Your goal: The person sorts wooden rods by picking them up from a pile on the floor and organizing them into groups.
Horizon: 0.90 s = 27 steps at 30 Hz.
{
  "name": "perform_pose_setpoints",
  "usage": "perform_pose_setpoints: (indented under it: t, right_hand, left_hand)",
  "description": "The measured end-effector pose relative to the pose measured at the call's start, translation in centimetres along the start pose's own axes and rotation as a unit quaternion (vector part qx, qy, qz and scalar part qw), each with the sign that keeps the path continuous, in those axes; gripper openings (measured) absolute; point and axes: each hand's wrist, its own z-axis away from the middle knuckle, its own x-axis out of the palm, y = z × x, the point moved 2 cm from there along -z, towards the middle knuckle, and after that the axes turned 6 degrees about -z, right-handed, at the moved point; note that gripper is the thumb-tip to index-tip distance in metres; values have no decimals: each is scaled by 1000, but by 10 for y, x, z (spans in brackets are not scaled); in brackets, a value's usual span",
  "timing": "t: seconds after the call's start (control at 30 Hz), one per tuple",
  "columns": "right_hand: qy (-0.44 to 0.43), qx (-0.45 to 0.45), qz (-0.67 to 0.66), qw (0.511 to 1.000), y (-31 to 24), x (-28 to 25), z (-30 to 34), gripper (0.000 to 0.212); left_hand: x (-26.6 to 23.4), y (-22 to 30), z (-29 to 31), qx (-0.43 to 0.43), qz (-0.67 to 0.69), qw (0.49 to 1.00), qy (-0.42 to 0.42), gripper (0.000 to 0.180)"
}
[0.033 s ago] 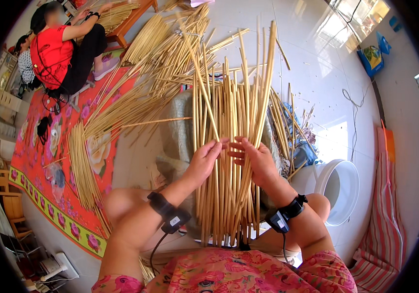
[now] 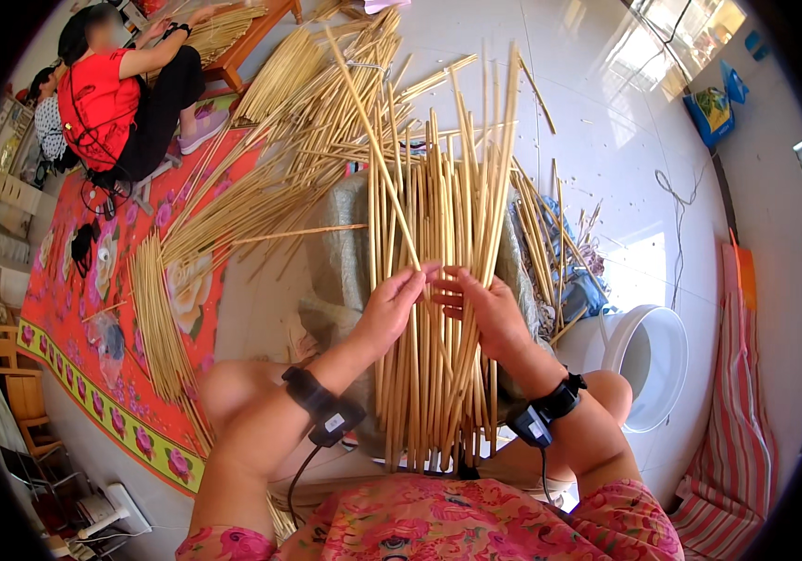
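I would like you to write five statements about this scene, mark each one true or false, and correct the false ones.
1. The left hand holds a straw-coloured stick. True.
2. Both wrists are bare. False: each wears a black strap.
3. A white bucket is left of both hands. False: the white bucket is right of the right hand.
4. The patterned mat at left is mostly red. True.
5. The person in red is standing. False: the person in red sits low, at upper left.
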Motion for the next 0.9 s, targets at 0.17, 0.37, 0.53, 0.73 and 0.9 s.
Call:
perform_pose_setpoints:
  t: [0.17,0.37,0.53,0.73,0.9]
  right_hand:
    - [-47,41,45,997,27,12,9,25]
    - [-145,86,109,980,32,25,27,31]
    - [-266,103,159,945,33,37,39,33]
    - [-161,-31,313,935,38,13,16,59]
    - [-23,-163,587,793,26,-7,8,54]
  left_hand:
    - [5,1,0,-29,18,999,29,45]
    - [3,17,-2,-28,90,995,-17,65]
    - [-4,28,6,-66,204,976,-46,57]
    - [-48,5,-2,-122,115,979,119,23]
    - [-65,-21,9,-218,44,961,167,23]
